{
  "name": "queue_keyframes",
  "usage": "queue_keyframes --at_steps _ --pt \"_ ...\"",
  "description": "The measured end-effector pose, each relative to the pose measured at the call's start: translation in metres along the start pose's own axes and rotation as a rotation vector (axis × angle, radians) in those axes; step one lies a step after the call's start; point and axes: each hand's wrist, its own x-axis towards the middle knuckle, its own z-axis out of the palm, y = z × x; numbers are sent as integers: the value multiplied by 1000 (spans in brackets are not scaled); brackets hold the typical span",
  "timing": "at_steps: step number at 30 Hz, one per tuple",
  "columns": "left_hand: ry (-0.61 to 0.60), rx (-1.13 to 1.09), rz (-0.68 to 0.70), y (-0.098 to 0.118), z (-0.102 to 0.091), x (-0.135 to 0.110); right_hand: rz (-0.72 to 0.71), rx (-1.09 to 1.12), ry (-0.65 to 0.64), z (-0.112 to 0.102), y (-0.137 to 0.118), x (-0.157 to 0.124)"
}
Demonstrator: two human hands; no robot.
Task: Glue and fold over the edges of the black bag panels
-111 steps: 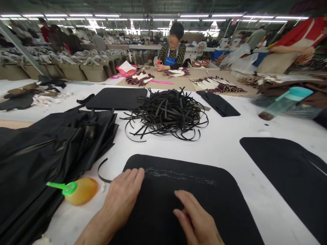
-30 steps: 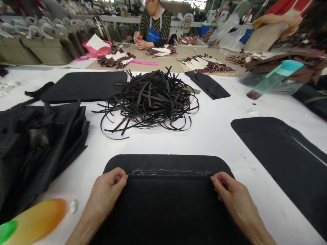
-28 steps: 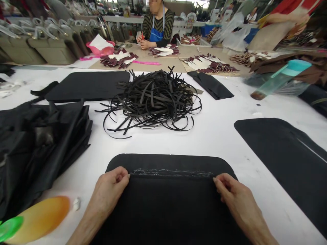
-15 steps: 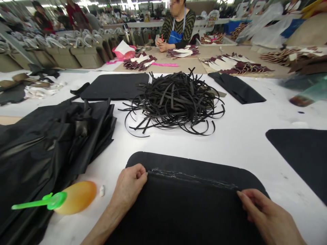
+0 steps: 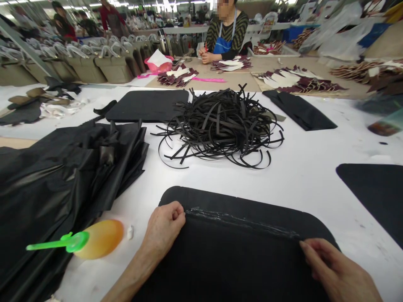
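2 hands (image 5: 165, 226) (image 5: 341, 268) pinch the black panel (image 5: 239, 264) on a white table (image 5: 302, 167); bags (image 5: 113, 70) stand beyond.

Black panel (image 5: 248, 209) (white-streaked), bottle (image 5: 101, 240) — amber, green-tipped

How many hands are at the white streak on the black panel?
2: the left hand at the left end of the streak, the right hand at its right end.

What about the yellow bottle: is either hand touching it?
No, table shows between the yellow bottle and left hand, while the right hand is at the panel.
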Motion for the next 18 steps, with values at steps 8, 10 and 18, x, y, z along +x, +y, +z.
queue_keyframes --at_steps 8,10,18 --pt "-12 -5 9 -1 1 0 14 -30 54 -3 -11 -3" --pt "-12 -4 11 -1 1 0 8 -40 64 -4 -12 -4" --pt "-9 31 14 -1 2 2 5 -34 106 -3 -21 -9"
